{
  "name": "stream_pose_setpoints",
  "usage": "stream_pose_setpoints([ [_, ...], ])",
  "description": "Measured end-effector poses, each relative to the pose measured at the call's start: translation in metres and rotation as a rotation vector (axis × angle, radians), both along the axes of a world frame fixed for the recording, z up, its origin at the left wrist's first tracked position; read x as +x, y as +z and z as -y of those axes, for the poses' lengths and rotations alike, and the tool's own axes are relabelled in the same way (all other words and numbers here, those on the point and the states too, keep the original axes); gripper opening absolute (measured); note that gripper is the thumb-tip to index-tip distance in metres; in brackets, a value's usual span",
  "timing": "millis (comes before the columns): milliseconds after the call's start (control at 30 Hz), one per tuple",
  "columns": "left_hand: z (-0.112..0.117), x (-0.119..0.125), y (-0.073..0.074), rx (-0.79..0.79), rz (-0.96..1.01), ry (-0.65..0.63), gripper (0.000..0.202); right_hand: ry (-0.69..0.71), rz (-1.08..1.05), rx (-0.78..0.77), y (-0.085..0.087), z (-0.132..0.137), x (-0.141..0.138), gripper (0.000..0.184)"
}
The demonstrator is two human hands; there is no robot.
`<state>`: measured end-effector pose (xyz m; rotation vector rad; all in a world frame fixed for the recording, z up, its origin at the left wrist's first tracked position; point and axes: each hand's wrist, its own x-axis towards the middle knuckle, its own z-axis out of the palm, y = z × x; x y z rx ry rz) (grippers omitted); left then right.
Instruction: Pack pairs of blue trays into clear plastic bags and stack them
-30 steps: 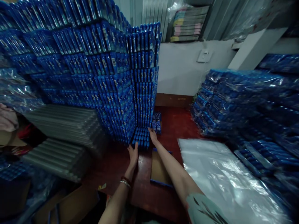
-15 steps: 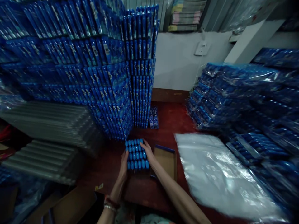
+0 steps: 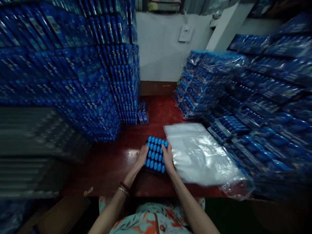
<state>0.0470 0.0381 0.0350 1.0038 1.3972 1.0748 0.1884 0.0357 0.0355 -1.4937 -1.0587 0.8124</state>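
A block of small blue packs (image 3: 155, 154), their rounded ends up, stands on the dark red table (image 3: 109, 165) straight in front of me. My left hand (image 3: 141, 157) presses flat against its left side and my right hand (image 3: 168, 157) against its right side, so the block is clamped between both palms. The left wrist wears bracelets.
Tall stacks of blue packs (image 3: 73, 71) rise on the left, with two loose packs (image 3: 142, 116) at their foot. A pile of clear plastic bags (image 3: 198, 154) lies right of the block. Bagged blue bundles (image 3: 243, 94) fill the right. Grey stacked trays (image 3: 29, 152) sit far left.
Both hands have drawn the block of packs from the foot of the tall stack toward me. The view has tilted down and shifted right; the brown box lid is now out of sight.
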Motion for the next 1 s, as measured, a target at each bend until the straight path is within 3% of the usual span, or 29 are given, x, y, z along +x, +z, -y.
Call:
stream_pose_setpoints([
  [100, 0.004, -0.001, -0.014, -0.026, -0.047, -0.014, 0.039, 0.018, 0.171, -0.071, -0.014, -0.004, 0.002, 0.057],
  [267, 0.029, 0.001, -0.020, 0.037, -0.005, 0.005, 0.054, 0.196, 0.405, -0.337, -0.002, -0.005, 0.011, 0.054],
  [333, 0.034, 0.002, -0.012, 0.017, -0.089, 0.074, 0.056, 0.260, 0.487, -0.344, 0.009, -0.006, 0.015, 0.059],
  [467, 0.020, -0.001, 0.021, 0.237, -0.456, 0.157, 0.058, 0.317, 0.637, -0.048, 0.033, -0.010, 0.009, 0.062],
  [567, -0.001, -0.002, 0.033, 0.339, -0.728, -0.054, 0.054, 0.437, 0.821, 0.029, 0.037, -0.014, -0.008, 0.059],
  [633, -0.010, -0.001, 0.031, 0.316, -0.830, -0.192, 0.054, 0.519, 0.845, -0.051, 0.032, -0.015, -0.019, 0.058],
  [700, -0.013, 0.000, 0.027, 0.282, -0.899, -0.245, 0.056, 0.550, 0.829, -0.131, 0.024, -0.015, -0.025, 0.057],
  [867, -0.010, 0.004, 0.025, 0.222, -0.881, -0.276, 0.049, 0.509, 0.835, -0.212, 0.020, -0.008, -0.024, 0.056],
  [1000, -0.013, -0.001, 0.026, 0.283, -0.590, -0.198, 0.046, 0.473, 0.841, -0.236, 0.036, -0.011, -0.021, 0.058],
])
